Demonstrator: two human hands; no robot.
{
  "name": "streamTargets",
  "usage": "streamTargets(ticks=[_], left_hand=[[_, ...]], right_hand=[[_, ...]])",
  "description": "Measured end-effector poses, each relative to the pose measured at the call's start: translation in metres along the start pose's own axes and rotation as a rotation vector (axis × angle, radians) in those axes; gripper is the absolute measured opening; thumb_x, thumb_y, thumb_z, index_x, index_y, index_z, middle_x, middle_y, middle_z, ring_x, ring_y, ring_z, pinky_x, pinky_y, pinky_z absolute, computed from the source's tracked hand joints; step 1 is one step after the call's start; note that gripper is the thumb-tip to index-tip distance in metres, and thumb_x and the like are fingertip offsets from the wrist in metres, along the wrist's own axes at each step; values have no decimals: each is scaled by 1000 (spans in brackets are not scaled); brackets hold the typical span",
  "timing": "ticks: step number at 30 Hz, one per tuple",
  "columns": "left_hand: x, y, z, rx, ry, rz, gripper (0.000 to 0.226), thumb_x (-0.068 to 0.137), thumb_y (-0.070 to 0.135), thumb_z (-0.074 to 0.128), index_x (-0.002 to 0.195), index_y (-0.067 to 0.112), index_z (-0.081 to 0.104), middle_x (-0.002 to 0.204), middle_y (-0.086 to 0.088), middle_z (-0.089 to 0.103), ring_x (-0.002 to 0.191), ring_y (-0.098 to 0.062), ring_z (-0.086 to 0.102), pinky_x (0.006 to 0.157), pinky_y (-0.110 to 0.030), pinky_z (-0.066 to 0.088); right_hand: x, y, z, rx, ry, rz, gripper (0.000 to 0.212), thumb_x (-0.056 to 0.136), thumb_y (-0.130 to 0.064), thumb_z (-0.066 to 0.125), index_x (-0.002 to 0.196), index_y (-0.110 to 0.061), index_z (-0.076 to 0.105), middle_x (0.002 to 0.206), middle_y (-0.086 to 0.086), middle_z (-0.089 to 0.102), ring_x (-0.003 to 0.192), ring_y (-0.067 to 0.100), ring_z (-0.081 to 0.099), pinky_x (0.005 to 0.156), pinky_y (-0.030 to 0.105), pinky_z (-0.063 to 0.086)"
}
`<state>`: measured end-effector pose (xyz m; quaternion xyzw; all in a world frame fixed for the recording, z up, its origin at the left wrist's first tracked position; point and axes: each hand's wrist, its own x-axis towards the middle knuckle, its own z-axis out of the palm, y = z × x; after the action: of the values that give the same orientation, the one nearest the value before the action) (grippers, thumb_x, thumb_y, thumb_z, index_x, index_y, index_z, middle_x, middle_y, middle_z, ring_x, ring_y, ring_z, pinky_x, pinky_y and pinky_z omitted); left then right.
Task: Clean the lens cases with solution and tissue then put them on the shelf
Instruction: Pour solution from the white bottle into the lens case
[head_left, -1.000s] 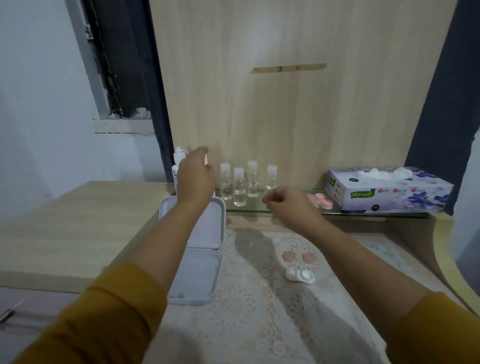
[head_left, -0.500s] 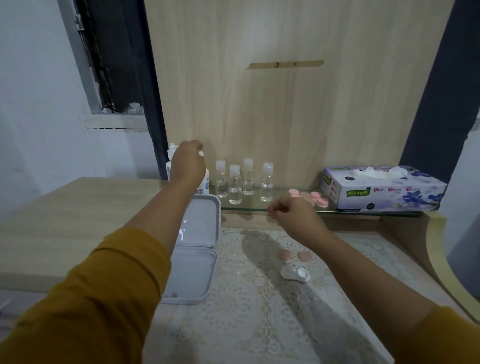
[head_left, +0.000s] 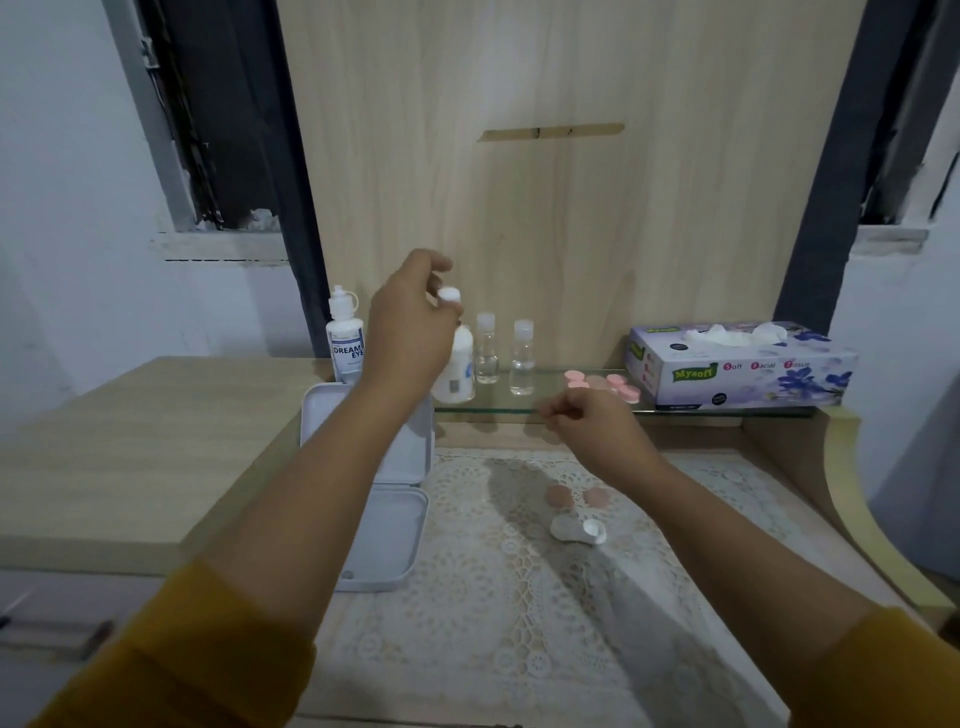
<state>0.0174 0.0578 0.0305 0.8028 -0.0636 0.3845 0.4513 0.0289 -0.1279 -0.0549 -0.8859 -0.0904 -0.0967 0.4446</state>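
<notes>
Wooden desk (head_left: 130, 441) under a lace cloth (head_left: 493, 623), glass shelf (head_left: 545, 408) at the far edge. On the shelf: two clear small bottles (head_left: 521, 358), one solution bottle (head_left: 345, 338) far left, one tissue box (head_left: 737, 366) right, pink lens cases (head_left: 615, 383), number unclear. On the cloth: one white lens case (head_left: 576, 530), two pink caps (head_left: 560, 496). Left hand (head_left: 410, 327) raised, gripping a white bottle (head_left: 457, 371). Right hand (head_left: 592, 421) lower, fingers curled; whether holding anything, cannot tell.

Home dressing table (head_left: 130, 447), glass shelf (head_left: 545, 402), tissue box (head_left: 743, 371)
</notes>
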Motion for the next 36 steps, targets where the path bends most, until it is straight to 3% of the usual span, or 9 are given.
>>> streamTargets(ticks=[5, 9, 15, 18, 23, 26, 29, 33, 36], left_hand=[[-51, -15, 29, -72, -200, -151, 41, 76, -3, 66, 110, 18, 54, 86, 7, 54, 75, -9, 53, 72, -29, 47], [-78, -31, 46, -75, -293, -247, 43, 79, 4, 64, 115, 24, 50, 94, 3, 59, 86, -16, 60, 78, -38, 51], [-93, -39, 53, -32, -299, -220, 40, 85, 9, 63, 120, 21, 48, 91, 12, 55, 75, -10, 58, 70, -27, 46], [-100, -48, 54, 1, -293, -216, 37, 87, 22, 63, 121, 25, 48, 97, 12, 57, 80, -14, 59, 74, -34, 49], [-126, -68, 64, 51, -330, -319, 44, 74, 41, 72, 110, 24, 54, 99, 6, 62, 96, -21, 59, 78, -46, 52], [-138, -72, 67, 45, -363, -393, 44, 76, 49, 70, 111, 29, 52, 94, 14, 62, 91, -14, 60, 74, -35, 51], [-144, -75, 69, 41, -346, -386, 37, 83, 42, 67, 113, 28, 52, 87, 21, 54, 85, -8, 53, 62, -18, 38], [-146, -75, 71, 28, -322, -348, 35, 86, 37, 65, 116, 25, 52, 91, 20, 53, 86, -6, 50, 69, -23, 37], [-147, -77, 72, 0, -323, -357, 35, 86, 37, 66, 117, 27, 53, 95, 18, 56, 90, -7, 53, 73, -24, 39]], right_hand=[[-9, 1, -4, -9, 14, -11, 19, 90, -13, 53, 96, -22, 69, 78, -8, 63, 58, 10, 53, 53, 24, 39], [-12, 2, -3, -32, 8, -18, 17, 91, -18, 55, 97, -22, 69, 73, -12, 59, 60, 4, 50, 55, 22, 37], [-17, -4, 4, -4, -9, -66, 16, 94, -28, 56, 98, -21, 69, 74, -12, 61, 69, 5, 56, 60, 23, 42], [-18, -9, 10, -31, -20, -89, 21, 94, -37, 54, 95, -21, 68, 77, -7, 63, 74, 10, 59, 62, 24, 43], [-12, -19, 22, -232, -33, -122, 36, 89, -51, 56, 98, -18, 66, 88, -3, 65, 81, 13, 61, 69, 30, 50], [-8, -27, 27, -336, -58, -126, 39, 85, -48, 63, 97, -11, 65, 90, 2, 63, 84, 19, 61, 68, 30, 47], [-2, -34, 28, -396, -149, -97, 36, 88, -37, 63, 93, -1, 63, 94, 12, 63, 84, 25, 60, 67, 31, 43], [3, -40, 27, -468, -243, -132, 31, 92, -26, 59, 96, 5, 64, 106, 17, 59, 81, 22, 52, 69, 28, 38], [4, -39, 25, -493, -267, -180, 30, 94, -25, 57, 99, 4, 63, 111, 17, 57, 90, 27, 56, 73, 31, 40]])
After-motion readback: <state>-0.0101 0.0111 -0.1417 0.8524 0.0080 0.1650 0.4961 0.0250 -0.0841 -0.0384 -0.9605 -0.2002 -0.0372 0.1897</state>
